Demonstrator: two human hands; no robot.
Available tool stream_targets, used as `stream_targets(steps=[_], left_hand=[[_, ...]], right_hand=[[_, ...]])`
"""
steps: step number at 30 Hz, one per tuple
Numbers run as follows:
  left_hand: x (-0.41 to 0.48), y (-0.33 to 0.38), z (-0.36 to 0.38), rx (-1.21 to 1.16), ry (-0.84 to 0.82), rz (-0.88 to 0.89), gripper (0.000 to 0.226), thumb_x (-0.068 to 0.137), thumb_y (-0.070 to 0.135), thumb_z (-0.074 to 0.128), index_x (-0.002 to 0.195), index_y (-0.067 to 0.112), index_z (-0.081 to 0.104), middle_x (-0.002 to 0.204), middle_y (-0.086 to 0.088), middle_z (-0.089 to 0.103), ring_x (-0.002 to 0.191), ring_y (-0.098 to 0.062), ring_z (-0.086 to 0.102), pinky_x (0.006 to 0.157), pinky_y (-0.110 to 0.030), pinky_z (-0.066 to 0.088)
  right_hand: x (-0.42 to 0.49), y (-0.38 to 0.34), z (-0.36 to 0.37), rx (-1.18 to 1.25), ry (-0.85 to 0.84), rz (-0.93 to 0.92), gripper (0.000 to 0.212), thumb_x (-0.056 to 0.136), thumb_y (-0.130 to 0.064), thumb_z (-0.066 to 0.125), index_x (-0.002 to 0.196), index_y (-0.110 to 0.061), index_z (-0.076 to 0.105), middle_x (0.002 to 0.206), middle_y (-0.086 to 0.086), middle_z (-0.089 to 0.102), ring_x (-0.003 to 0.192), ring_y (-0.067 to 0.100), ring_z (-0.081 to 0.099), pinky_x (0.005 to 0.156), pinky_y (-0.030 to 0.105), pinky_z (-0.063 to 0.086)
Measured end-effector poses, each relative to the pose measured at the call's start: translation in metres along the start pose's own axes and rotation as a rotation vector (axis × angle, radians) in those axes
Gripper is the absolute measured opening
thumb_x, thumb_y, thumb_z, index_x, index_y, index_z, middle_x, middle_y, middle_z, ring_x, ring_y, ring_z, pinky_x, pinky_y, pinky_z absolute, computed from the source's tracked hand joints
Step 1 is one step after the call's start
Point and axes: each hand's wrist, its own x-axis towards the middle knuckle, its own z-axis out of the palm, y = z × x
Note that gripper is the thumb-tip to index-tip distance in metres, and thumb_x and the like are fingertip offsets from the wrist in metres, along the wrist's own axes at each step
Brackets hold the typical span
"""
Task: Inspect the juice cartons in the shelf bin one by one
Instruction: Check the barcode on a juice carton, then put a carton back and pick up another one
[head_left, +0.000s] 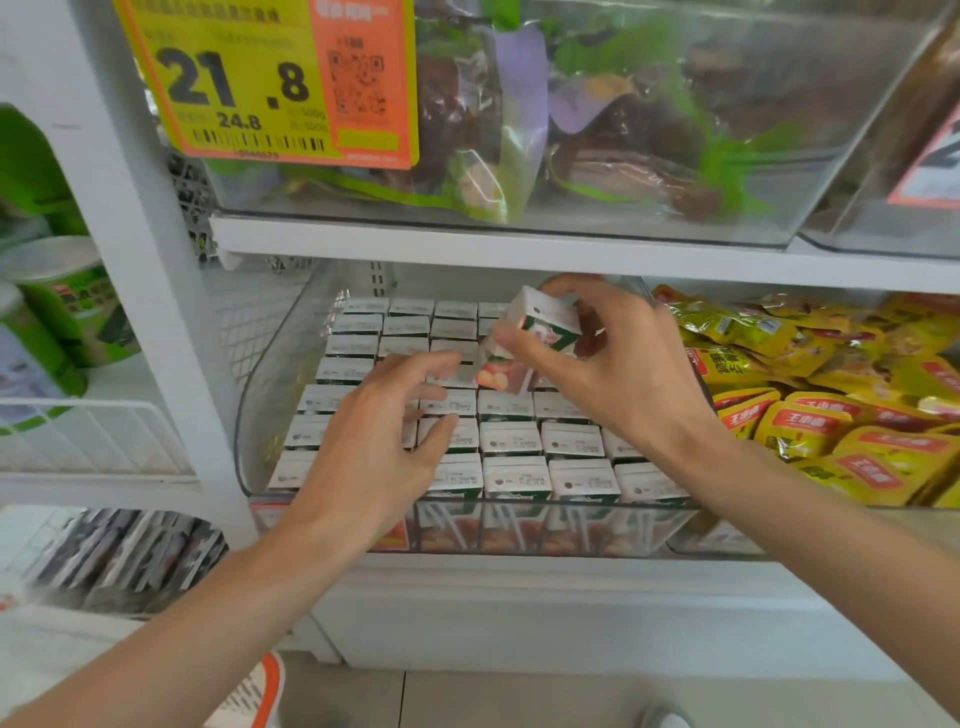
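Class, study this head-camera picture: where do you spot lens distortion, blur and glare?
Head view: wide-angle distortion makes the white shelf post lean; the small white-and-green juice carton pinched by the right hand is motion-blurred, the left hand slightly too; reflections haze the upper clear plastic bin; lighting is even, shadows soft.

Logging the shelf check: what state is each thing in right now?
held carton, lifted above the rows, tilted
right hand, gripping the held carton
left hand, open above the rows, holding nothing
packed cartons, upright in tight rows
clear bin, nearly full
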Motion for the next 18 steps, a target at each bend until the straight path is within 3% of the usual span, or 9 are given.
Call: stream_targets(steps=[4,7,11,13,16,18], left_hand=[[-0.003,-0.003,-0.005,0.025,-0.001,0.007,0.041,0.097,0.007,0.069,0.131,0.030,0.067,0.122,0.018,0.067,0.111,0.003,0.063,0.095,-0.020,0.054],[-0.004,-0.006,-0.008,0.032,-0.008,0.008,0.036,0.097,0.005,0.067,0.125,0.028,0.071,0.117,0.019,0.070,0.112,0.003,0.063,0.096,-0.014,0.051],[-0.004,-0.008,-0.011,0.040,-0.024,0.000,0.035,0.098,0.005,0.066,0.122,0.030,0.073,0.116,0.022,0.070,0.114,0.006,0.062,0.100,-0.014,0.050],[-0.004,-0.007,-0.011,0.045,-0.025,0.000,0.034,0.098,0.006,0.066,0.121,0.030,0.073,0.116,0.022,0.071,0.113,0.008,0.061,0.097,-0.007,0.046],[-0.004,-0.007,-0.010,0.047,-0.032,0.000,0.033,0.098,0.007,0.067,0.119,0.032,0.073,0.115,0.023,0.071,0.115,0.009,0.060,0.095,-0.002,0.043],[-0.004,-0.007,-0.010,0.043,-0.036,-0.005,0.033,0.098,0.006,0.066,0.119,0.032,0.073,0.115,0.024,0.071,0.115,0.009,0.060,0.094,-0.002,0.042]], right_hand=[[0.015,0.001,0.006,-0.156,-0.052,-0.041,0.040,0.085,-0.065,0.076,0.101,-0.028,0.069,0.067,-0.019,0.053,0.059,0.004,0.050,0.060,0.027,0.039],[0.021,0.004,0.009,-0.223,-0.144,-0.069,0.041,0.084,-0.065,0.077,0.101,-0.030,0.066,0.082,-0.015,0.055,0.073,0.012,0.053,0.065,0.030,0.041],[0.023,0.010,0.018,-0.241,-0.205,-0.056,0.054,0.079,-0.064,0.082,0.111,-0.022,0.068,0.101,-0.003,0.068,0.091,0.022,0.065,0.076,0.037,0.054],[0.024,0.012,0.024,-0.217,-0.202,-0.043,0.059,0.076,-0.065,0.083,0.115,-0.024,0.067,0.100,-0.004,0.070,0.088,0.018,0.064,0.076,0.037,0.053],[0.025,0.016,0.031,-0.166,-0.231,-0.032,0.061,0.071,-0.065,0.085,0.115,-0.029,0.064,0.093,-0.009,0.067,0.069,-0.003,0.053,0.067,0.029,0.043],[0.023,0.019,0.034,-0.148,-0.284,-0.022,0.058,0.071,-0.062,0.086,0.117,-0.030,0.067,0.099,-0.007,0.071,0.068,-0.007,0.051,0.068,0.026,0.041]])
